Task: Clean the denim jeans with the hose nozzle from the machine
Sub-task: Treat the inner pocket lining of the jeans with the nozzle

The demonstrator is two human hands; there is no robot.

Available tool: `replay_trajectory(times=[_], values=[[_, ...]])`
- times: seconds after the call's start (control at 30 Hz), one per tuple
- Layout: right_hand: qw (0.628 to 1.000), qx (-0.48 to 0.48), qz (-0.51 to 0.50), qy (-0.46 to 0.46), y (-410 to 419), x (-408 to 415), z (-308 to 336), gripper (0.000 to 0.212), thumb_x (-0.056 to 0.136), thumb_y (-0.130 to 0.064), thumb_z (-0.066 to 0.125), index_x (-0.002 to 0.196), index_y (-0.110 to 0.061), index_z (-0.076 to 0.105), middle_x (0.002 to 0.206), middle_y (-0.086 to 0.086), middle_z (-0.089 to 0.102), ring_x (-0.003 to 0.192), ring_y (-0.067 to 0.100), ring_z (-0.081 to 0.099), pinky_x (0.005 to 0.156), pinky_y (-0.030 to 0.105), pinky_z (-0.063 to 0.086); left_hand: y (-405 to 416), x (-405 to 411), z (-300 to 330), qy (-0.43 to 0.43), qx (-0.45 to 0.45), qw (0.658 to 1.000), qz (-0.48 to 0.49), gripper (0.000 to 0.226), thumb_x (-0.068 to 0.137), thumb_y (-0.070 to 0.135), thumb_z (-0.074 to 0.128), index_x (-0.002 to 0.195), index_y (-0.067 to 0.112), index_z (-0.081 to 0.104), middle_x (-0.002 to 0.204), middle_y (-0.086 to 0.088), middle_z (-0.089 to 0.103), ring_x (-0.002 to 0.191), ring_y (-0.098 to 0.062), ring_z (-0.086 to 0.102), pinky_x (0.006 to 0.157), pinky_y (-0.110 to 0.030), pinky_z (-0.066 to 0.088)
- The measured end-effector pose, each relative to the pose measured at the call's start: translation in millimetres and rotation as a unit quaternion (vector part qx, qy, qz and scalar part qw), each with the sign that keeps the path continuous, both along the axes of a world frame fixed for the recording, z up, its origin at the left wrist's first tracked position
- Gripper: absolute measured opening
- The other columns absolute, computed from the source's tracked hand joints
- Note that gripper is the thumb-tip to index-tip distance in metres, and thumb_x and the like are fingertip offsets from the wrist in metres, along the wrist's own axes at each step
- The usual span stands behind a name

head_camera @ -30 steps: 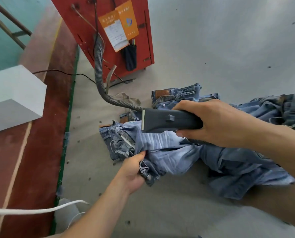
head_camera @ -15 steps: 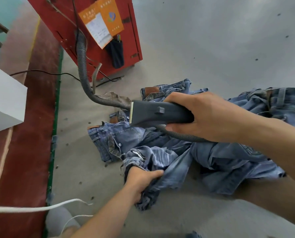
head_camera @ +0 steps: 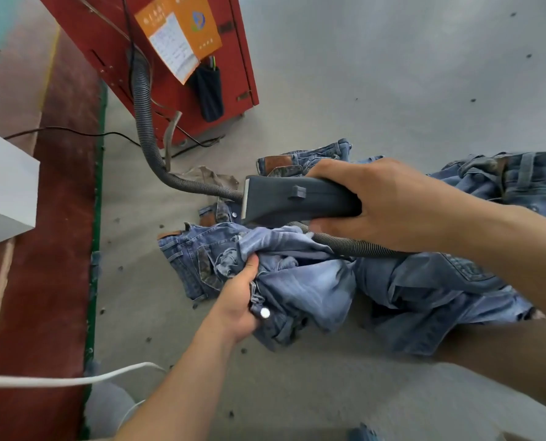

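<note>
Gripping the flat dark grey plastic hose nozzle (head_camera: 297,200) is the right hand (head_camera: 389,205), which comes in from the right edge with the forearm running diagonally up toward the middle. Fingers are wrapped over the top of the nozzle's back end and the thumb is tucked under it, so it's a full closed grip. The wide mouth of the nozzle points left and sits just above the pile, close to the bunched cloth but I can't tell if it's actually touching.

The left hand (head_camera: 241,300) reaches up from the bottom of the view, wrist fairly straight, fingers curled tight into a wad of the faded blue denim jeans (head_camera: 303,281); a silver button pokes out right by its knuckles. The jeans are crumpled on the grey concrete floor (head_camera: 392,74), in the middle of the view, with more denim spread off to the right under the right forearm.

A ribbed grey flexible hose (head_camera: 144,116) runs from the red metal machine cabinet (head_camera: 233,52) at the top, curves down to the floor and passes behind the nozzle, and a stretch of it shows under the right hand too. An orange paper sheet (head_camera: 182,30) hangs on the cabinet. A white cable (head_camera: 74,380) crosses the lower left.
</note>
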State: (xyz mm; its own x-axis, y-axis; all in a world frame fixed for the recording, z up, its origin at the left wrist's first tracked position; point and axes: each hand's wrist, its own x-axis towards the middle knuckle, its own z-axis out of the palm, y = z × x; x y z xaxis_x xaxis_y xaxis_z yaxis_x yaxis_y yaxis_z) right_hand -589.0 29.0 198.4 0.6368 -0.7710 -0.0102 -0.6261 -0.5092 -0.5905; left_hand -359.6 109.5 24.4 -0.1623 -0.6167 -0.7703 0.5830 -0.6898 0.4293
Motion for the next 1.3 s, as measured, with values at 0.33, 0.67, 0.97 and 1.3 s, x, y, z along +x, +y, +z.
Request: replay_trajectory(times=[0.33, 0.67, 0.97, 1.3], values=[[0.987, -0.031, 0.009, 0.158, -22.3, -31.1, 1.7, 0.029, 0.085, -0.057, 0.066, 0.107, -0.044, 0.053, 0.074, -0.015, 0.06, 0.069, 0.003, 0.058, 0.056, 0.03, 0.047, -14.5, -30.8, 1.3, 0.125, -0.07, 0.985, 0.097, 0.067, 0.104, 0.054, 0.046, 0.138, 0.0, 0.062, 0.138, -0.029, 0.061, 0.126, -0.047, 0.06, 0.111, -0.061, 0.042], [0.953, -0.096, 0.031, 0.286, -19.4, -15.4, -21.7, 0.02, 0.099, -0.051, 0.056, 0.102, -0.044, 0.038, 0.092, -0.011, 0.062, 0.077, 0.02, 0.061, 0.061, 0.037, 0.049, -20.7, -28.4, 9.5, 0.139, -0.107, 0.983, 0.058, 0.058, 0.097, 0.044, 0.058, 0.134, 0.0, 0.065, 0.138, -0.025, 0.062, 0.126, -0.043, 0.062, 0.102, -0.058, 0.053], [0.969, -0.03, 0.035, 0.243, -25.5, -8.4, -1.1, 0.027, 0.089, -0.047, 0.07, 0.097, -0.049, 0.045, 0.076, -0.021, 0.055, 0.071, 0.003, 0.053, 0.06, 0.035, 0.049, -11.1, -14.0, 28.4, 0.122, -0.102, 0.987, 0.035, 0.056, 0.103, 0.043, 0.049, 0.135, -0.001, 0.065, 0.143, -0.025, 0.059, 0.13, -0.041, 0.059, 0.104, -0.052, 0.051], [0.998, -0.041, 0.004, 0.037, -18.0, -1.3, 8.1, 0.033, 0.087, -0.044, 0.076, 0.113, -0.048, 0.057, 0.079, -0.023, 0.064, 0.073, 0.0, 0.06, 0.062, 0.022, 0.044, 6.1, 55.6, 44.1, 0.017, -0.005, 0.999, -0.038, 0.058, 0.109, 0.044, 0.036, 0.147, 0.005, 0.054, 0.148, -0.022, 0.055, 0.136, -0.041, 0.053, 0.121, -0.057, 0.034]])
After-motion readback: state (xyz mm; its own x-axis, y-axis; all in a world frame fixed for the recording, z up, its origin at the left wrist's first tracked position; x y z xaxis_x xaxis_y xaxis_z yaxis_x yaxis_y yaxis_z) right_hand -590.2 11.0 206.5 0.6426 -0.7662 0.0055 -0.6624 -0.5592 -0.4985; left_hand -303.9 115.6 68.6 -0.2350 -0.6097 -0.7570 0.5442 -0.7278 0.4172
